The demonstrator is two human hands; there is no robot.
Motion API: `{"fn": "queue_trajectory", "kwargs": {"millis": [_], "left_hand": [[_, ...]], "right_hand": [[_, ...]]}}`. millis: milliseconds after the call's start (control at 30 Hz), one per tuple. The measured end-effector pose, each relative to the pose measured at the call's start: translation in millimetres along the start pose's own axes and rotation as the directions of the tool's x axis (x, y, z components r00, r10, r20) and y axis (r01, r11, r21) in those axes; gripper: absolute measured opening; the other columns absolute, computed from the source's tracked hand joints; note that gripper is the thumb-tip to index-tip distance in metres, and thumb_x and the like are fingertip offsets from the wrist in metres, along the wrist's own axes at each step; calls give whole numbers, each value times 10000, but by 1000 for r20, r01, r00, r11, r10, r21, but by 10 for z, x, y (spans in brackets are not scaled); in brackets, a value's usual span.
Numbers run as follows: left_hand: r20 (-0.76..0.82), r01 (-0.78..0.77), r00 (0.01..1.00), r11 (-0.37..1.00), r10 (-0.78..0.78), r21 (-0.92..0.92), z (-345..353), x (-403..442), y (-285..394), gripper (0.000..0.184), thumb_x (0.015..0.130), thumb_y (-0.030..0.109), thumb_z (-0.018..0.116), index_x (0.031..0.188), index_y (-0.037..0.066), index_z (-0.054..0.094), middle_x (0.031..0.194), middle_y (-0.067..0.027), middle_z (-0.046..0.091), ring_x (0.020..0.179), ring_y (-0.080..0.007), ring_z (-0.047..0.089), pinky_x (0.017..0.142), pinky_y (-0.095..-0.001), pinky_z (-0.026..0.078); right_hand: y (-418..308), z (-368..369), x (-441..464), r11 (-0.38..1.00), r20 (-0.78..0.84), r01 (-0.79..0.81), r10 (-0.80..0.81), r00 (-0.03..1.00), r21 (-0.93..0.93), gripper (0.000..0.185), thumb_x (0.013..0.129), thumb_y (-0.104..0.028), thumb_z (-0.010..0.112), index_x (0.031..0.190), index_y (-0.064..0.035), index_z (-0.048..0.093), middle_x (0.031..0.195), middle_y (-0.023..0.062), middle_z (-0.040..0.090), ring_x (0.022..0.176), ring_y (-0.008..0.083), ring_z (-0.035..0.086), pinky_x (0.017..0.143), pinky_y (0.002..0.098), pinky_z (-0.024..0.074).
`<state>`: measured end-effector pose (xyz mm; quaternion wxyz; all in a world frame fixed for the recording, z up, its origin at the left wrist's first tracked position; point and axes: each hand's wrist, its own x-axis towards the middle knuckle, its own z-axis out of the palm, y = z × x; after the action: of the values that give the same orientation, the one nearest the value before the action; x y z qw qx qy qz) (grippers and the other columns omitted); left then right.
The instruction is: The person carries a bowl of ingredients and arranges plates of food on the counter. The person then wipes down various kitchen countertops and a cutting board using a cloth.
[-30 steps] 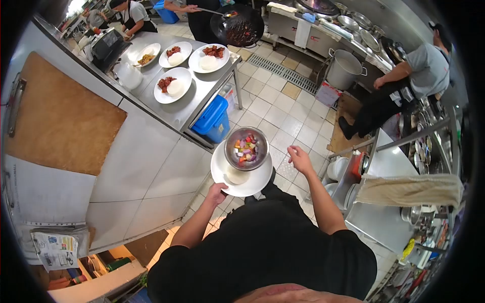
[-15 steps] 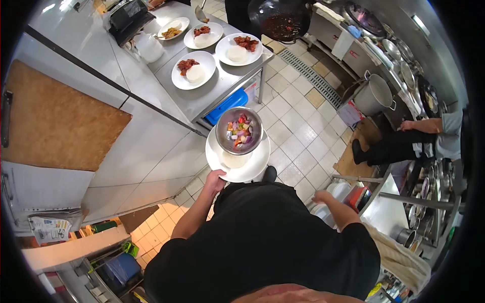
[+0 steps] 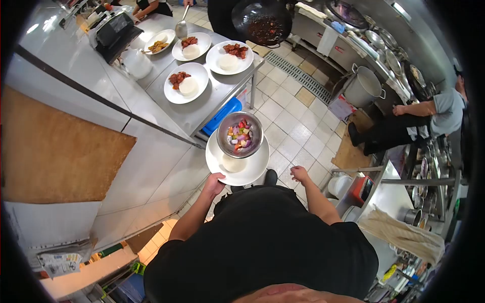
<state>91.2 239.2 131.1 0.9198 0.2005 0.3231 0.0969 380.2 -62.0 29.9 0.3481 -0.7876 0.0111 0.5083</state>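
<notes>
My left hand (image 3: 214, 185) grips the near-left rim of a white plate (image 3: 256, 169). On the plate are a white mound (image 3: 234, 162), probably rice, and a steel bowl (image 3: 221, 132) that partly covers it. Chopped red, purple, white and green pieces (image 3: 240, 135) lie in the bowl. My right hand (image 3: 299, 173) hangs in the air to the right of the plate, fingers loosely curled, and touches nothing; whether anything small is in it is not visible.
Several white plates of food stand on a steel table (image 3: 151, 88) ahead left. Behind it a person's hand holds a ladle (image 3: 181, 28) beside a wok (image 3: 262, 22). Another person (image 3: 429, 113) stands right, near a large pot (image 3: 362, 87). A blue bin (image 3: 222, 116) sits under the table.
My right hand swung back, then forward again. The view turned and shifted. The ladle came over the plates on the table. My left hand kept hold of the plate.
</notes>
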Motion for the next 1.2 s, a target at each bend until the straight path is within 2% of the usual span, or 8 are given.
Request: {"fn": "queue_trajectory", "kwargs": {"millis": [467,567,667,767,900,1067,1167,1200], "left_hand": [[79,113,990,993,-114,17,-149,272,-51,632,645,-29,478,1271,-42,392,1238,-160,507,1164,-324,477,1032,-440,349],[65,103,993,995,-103,6,-25,256,-34,627,650,-33,474,1272,-42,393,1238,-158,509,1161,-321,480,1030,-433,351],[38,110,993,994,-110,14,23,258,-28,629,656,-39,472,1279,-43,385,1240,-161,507,1161,-319,481,1029,-430,353],[65,107,992,994,-108,15,16,315,-27,632,659,-41,473,1283,-44,375,1245,-168,499,1161,-322,480,1026,-433,355],[70,85,994,996,-85,2,0,341,-44,634,660,-51,472,1285,-49,364,1237,-175,497,1147,-329,486,1016,-441,364],[49,68,997,998,-67,-14,186,286,-3,616,658,-58,473,1267,-51,380,1205,-170,516,1109,-339,509,967,-466,411],[59,48,997,999,-47,-26,143,348,-11,591,661,-62,472,1248,-52,406,1185,-164,532,1083,-332,528,959,-462,420],[58,39,998,999,-38,-23,120,361,-11,584,662,-63,473,1243,-53,413,1180,-162,537,1078,-330,532,957,-460,422]], "right_hand": [[696,-235,-199,940,-111,-264,292,950,216,304,837,-230,518,1061,-26,536,890,101,647,509,178,576,388,302,412],[982,-221,-42,977,-178,-194,207,962,85,205,797,-191,541,714,-10,588,675,110,630,474,192,600,361,327,399],[729,-204,-246,943,-188,-203,257,948,263,217,791,-196,550,711,-1,605,657,103,623,459,183,585,371,323,411],[298,-254,-175,995,-224,29,-6,975,99,301,848,-230,530,1047,-7,567,803,87,636,541,158,581,455,292,451],[-1357,-60,-772,800,-359,597,-543,759,54,420,829,-369,597,1005,13,598,852,113,631,693,162,598,603,301,495],[-2564,145,-1166,768,-185,562,-627,757,-307,454,815,-315,631,1126,1,533,858,105,617,733,181,607,673,313,505],[-2653,255,-996,683,-124,578,-687,716,-447,392,813,-266,622,1110,-30,522,798,76,600,649,157,606,555,303,488],[-2696,288,-1007,735,-113,590,-653,749,-334,355,806,-227,612,1076,-20,507,787,84,590,621,163,601,528,305,487]]}}
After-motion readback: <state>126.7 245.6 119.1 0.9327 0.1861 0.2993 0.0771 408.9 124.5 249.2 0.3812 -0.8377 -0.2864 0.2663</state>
